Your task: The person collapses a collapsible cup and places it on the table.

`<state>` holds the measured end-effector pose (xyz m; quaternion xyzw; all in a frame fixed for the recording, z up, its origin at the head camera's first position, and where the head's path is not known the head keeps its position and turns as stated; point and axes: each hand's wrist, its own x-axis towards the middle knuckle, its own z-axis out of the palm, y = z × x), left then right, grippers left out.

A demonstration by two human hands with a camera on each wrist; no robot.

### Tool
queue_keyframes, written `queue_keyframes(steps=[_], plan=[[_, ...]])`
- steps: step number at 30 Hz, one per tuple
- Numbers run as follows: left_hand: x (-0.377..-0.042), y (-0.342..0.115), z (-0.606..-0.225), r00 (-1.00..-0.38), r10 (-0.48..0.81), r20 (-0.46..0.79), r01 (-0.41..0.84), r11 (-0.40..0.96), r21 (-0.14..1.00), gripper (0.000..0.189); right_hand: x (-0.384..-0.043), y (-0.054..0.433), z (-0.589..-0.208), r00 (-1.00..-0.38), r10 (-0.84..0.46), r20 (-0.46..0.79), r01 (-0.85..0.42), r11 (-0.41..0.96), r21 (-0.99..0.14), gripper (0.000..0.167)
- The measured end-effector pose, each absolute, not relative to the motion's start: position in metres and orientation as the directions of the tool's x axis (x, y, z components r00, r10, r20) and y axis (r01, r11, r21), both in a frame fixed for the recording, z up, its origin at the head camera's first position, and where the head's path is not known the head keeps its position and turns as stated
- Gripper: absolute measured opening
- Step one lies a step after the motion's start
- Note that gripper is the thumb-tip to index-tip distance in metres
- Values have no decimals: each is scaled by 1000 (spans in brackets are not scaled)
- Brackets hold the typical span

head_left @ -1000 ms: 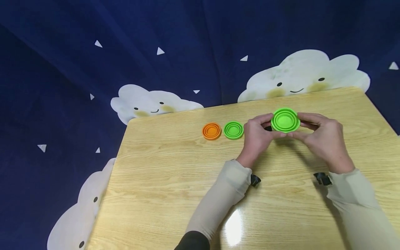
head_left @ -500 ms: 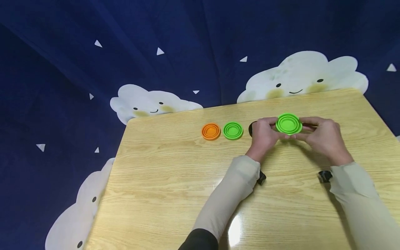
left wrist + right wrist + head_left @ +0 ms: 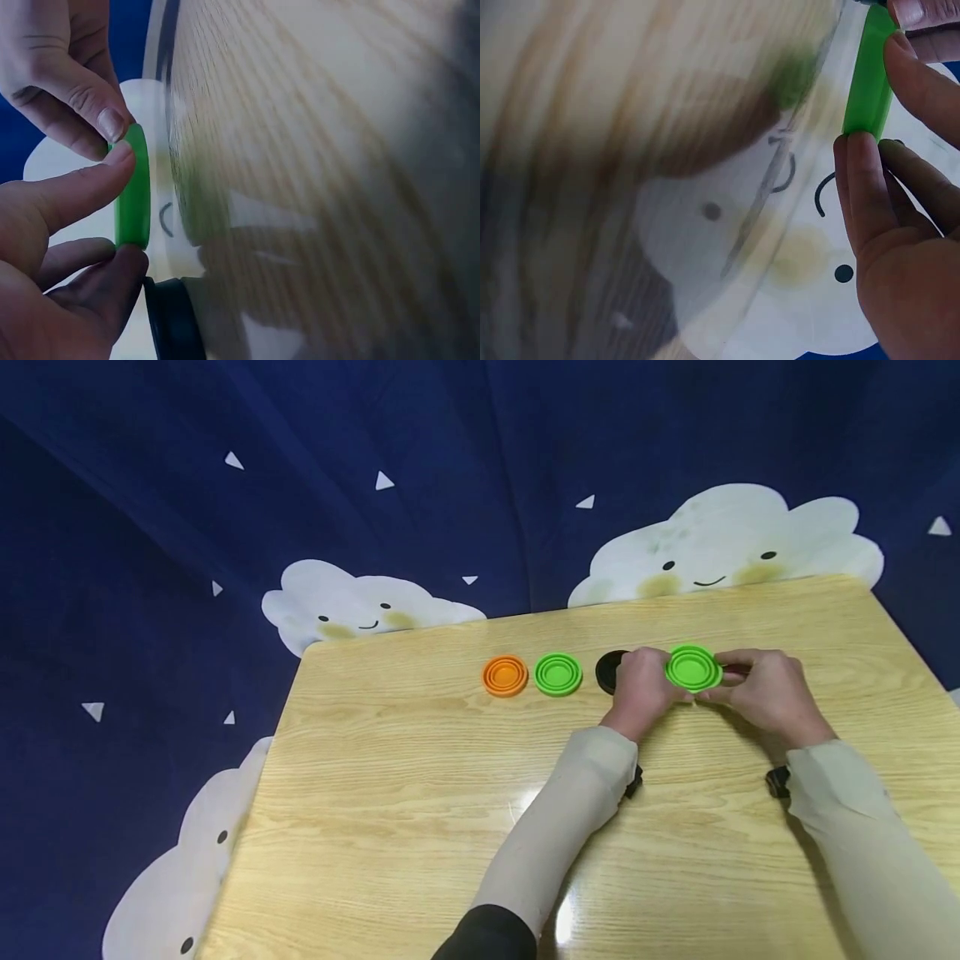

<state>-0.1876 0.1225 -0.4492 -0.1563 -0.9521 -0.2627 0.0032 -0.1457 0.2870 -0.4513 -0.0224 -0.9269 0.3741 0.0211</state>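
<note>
A flat, ringed green collapsible cup (image 3: 693,668) is held between both hands, its rings facing up in the head view. My left hand (image 3: 641,689) pinches its left side, and my right hand (image 3: 768,693) pinches the right side. In the left wrist view the green cup (image 3: 133,202) appears edge-on, above the table, with thumb and fingertips at its rim. Fingers of the right hand (image 3: 900,247) press its edge in the right wrist view. A black ringed disc (image 3: 607,672) lies just left of the left hand, partly covered by it.
Left of the black disc, a second green ringed cup (image 3: 558,674) and an orange one (image 3: 505,675) lie in a row on the wooden table (image 3: 375,777). Behind the table hangs a dark blue curtain (image 3: 420,427) with white cloud prints.
Both hands have brought the green cup slightly toward the person and down in the head view. The left hand has shifted right, uncovering more of the black disc.
</note>
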Motion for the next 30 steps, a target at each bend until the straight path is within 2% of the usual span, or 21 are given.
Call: queue_keyframes(steps=[8, 11, 24, 30], plan=[[-189, 133, -446, -949, 315, 22, 307, 906, 292, 42, -149, 289, -455, -999, 32, 12, 15, 735, -678, 61], [-189, 135, -445, -947, 321, 1, 311, 917, 250, 46, -150, 290, -456, -1000, 20, 3, 13, 742, -671, 63], [-186, 142, -442, -958, 287, -20, 271, 925, 268, 38, -152, 292, -457, -999, 16, -43, 41, 751, -659, 63], [-177, 132, -426, -960, 280, -19, 260, 913, 315, 40, -149, 296, -454, -996, -6, -92, 58, 739, -672, 71]])
